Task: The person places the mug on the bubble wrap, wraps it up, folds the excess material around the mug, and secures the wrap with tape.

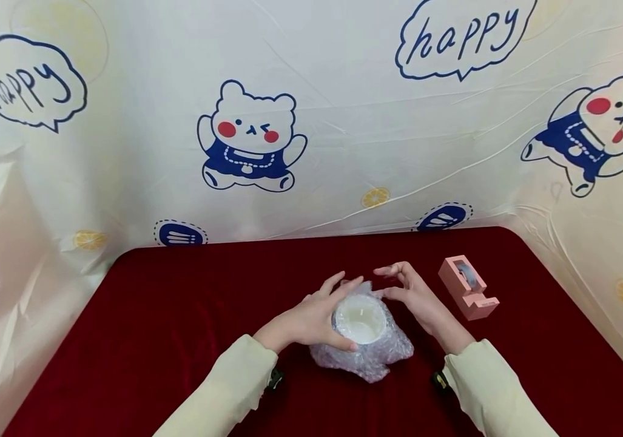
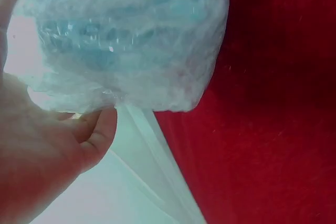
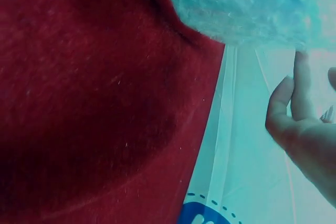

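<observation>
A white cup-like round container stands mouth up on the dark red cloth. Bubble wrap surrounds its sides and spreads out loosely at the near and right sides. My left hand holds its left side, with the thumb at the near rim and the fingers reaching the far side. At the far right my right hand has loosely bent fingers, and one fingertip meets the wrap. In the left wrist view the wrap hides the container's outer wall.
A pink tape dispenser with a roll of tape stands to the right of my right hand. The red-covered table ends at a white printed curtain behind and at the sides.
</observation>
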A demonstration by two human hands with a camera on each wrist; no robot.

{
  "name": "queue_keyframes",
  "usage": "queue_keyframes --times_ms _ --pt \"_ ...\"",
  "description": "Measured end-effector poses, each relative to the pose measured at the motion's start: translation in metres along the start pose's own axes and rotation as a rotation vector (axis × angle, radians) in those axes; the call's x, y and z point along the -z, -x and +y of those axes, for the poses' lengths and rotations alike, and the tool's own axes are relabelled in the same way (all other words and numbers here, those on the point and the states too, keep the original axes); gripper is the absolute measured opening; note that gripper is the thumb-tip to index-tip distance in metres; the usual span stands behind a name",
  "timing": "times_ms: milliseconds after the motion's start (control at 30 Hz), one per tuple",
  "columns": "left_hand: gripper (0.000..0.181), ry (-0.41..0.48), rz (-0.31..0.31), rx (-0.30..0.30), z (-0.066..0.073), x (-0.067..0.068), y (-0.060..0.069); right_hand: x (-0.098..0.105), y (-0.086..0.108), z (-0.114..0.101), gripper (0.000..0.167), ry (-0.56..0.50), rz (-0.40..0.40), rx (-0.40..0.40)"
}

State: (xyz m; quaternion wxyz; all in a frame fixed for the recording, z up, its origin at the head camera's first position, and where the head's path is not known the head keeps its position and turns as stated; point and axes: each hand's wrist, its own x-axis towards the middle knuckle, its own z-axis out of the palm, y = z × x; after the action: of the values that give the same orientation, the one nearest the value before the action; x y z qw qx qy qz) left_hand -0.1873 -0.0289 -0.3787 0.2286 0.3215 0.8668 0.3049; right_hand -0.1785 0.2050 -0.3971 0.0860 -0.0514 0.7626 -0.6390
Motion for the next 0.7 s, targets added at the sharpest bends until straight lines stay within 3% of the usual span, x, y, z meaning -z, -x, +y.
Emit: queue_keyframes --times_ms 133,267,400,567,700 --pt "0.090 -0.065 -0.023 -0.010 0.003 0.002 -0.002 0.002 0.002 0.001 0.021 -0.007 -0.065 0.053" --pt "0.084 -0.027 -0.046 0.018 0.004 0.003 -0.005 0.005 0.003 0.002 0.020 -0.040 -0.106 0.094" --pt "0.082 0.011 -0.066 -0.015 0.003 0.006 -0.008 0.006 0.004 0.001 0.016 -0.064 -0.139 0.108" --pt "0.082 0.013 -0.071 -0.012 0.002 0.006 -0.008 0.005 0.004 -0.007 0.009 -0.043 -0.149 0.023" --pt "0.082 0.010 -0.061 -0.018 0.000 0.005 -0.008 0.001 0.003 -0.019 0.017 -0.012 -0.052 -0.043"
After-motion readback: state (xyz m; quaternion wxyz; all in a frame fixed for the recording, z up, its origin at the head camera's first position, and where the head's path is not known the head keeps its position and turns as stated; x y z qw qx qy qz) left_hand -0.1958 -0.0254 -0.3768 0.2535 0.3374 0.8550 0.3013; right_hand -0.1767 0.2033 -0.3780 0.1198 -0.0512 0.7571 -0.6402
